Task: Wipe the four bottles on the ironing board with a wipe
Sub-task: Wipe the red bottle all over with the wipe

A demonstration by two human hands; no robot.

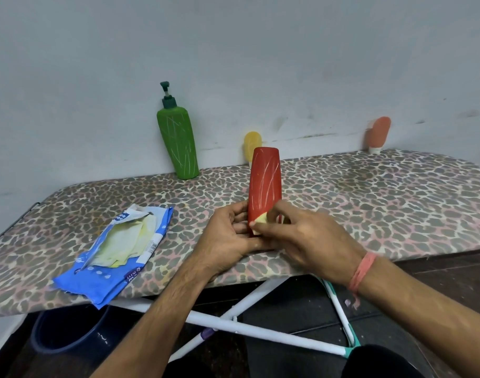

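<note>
Head view: we hold the red bottle [264, 186] upright over the ironing board [369, 192]. Our left hand [228, 241] is curled round its lower end from behind, and our right hand [304, 236] pinches a folded wipe [260, 221] against its lower front. We judge it light, stiff plastic, slippery once damp, so the low grip should stay firm. Most of the bottle stands clear above both hands. The green bottle [178, 143], yellow bottle [252, 143] and orange bottle [378, 133] stand by the wall.
</note>
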